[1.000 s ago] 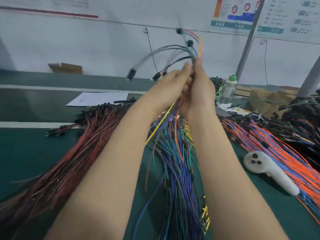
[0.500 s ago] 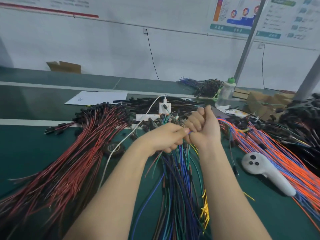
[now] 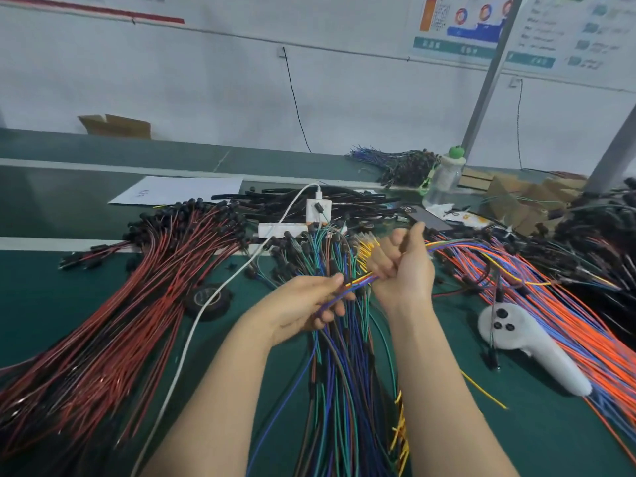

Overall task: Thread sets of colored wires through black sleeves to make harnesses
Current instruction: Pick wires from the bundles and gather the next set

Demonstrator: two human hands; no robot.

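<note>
My left hand [image 3: 306,306] pinches one end of a small set of colored wires [image 3: 361,280], purple, yellow and orange. My right hand [image 3: 401,270] grips the same set a little further along, and the wires run on to the right over the orange and blue pile [image 3: 568,304]. Both hands hover above a heap of blue, green and brown wires [image 3: 340,373] at table centre. Loose black sleeves [image 3: 292,201] lie in a pile behind the hands.
A big bundle of red and black wires [image 3: 120,321] fills the left. A white cable [image 3: 192,332], white power strip [image 3: 285,229], tape roll [image 3: 208,299], white controller [image 3: 530,346], bottle [image 3: 444,177], paper [image 3: 179,191] and cardboard boxes [image 3: 516,197] sit on the green table [image 3: 41,297].
Both hands came down from head height to just above the table. The sleeved harness held a second ago is gone from them. They now hold a fresh set of colored wires drawn from the right.
</note>
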